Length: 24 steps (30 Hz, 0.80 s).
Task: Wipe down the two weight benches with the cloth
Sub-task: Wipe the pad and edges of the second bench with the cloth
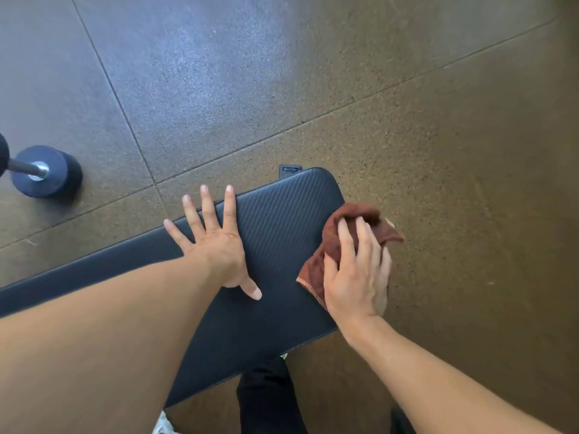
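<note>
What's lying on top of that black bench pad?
On the bench pad the left hand rests flat, fingers spread. The right hand grips a reddish-brown cloth at the pad's end edge. The pad beneath the forearms and cloth is covered.

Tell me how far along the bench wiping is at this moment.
Done: nothing shows as finished; the pad looks the same all over. In hand: the right hand grips the cloth at the end edge of the bench, while the left hand rests flat on the pad. Left: the second bench, which is out of view.
</note>
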Each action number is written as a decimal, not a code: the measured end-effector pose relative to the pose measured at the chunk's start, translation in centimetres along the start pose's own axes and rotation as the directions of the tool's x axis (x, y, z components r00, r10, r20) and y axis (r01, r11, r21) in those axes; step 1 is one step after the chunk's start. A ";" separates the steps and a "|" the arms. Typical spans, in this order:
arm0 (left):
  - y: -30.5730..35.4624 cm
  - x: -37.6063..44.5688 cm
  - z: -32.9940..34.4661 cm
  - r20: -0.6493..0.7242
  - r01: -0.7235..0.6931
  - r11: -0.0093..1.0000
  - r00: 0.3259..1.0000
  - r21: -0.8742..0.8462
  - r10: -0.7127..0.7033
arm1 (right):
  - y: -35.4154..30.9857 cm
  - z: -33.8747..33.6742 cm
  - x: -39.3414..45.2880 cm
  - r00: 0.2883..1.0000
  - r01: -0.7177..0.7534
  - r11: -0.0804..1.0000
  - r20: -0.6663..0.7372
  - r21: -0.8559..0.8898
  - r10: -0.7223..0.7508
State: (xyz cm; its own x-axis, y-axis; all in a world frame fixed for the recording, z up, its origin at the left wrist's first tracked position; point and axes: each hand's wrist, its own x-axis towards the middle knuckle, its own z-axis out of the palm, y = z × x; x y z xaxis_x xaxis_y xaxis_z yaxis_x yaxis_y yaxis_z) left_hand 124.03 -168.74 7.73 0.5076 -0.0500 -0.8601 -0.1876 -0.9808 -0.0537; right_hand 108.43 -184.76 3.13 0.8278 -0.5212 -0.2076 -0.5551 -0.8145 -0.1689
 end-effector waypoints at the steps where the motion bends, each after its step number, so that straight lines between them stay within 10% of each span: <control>1: 0.1 0.0 -0.1 0.004 0.002 1.000 1.000 -0.002 -0.002 | -0.3 -0.2 1.1 1.000 0.018 1.000 -0.005 0.017 -0.018; 10: 0.2 0.2 0.1 -0.007 0.013 1.000 1.000 0.004 -0.013 | -7.3 -2.6 14.9 0.993 0.076 0.985 0.076 0.155 -0.089; 16: 0.3 0.3 0.2 -0.029 0.021 0.998 0.999 0.051 -0.020 | -8.8 -0.1 7.2 0.863 0.505 0.853 -0.063 0.130 -0.501; 24: -0.3 1.0 1.8 -0.183 -0.015 1.000 0.983 -0.005 0.014 | -9.3 0.9 0.5 0.911 0.411 0.909 0.002 0.070 -0.412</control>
State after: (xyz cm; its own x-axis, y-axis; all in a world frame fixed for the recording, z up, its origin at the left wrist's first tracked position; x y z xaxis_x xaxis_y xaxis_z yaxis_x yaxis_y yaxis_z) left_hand 123.07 -168.11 5.97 0.6501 -0.0974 -0.7536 -0.1910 -0.9808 -0.0380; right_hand 113.87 -177.20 3.70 0.9828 -0.1389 -0.1215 -0.1702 -0.9367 -0.3061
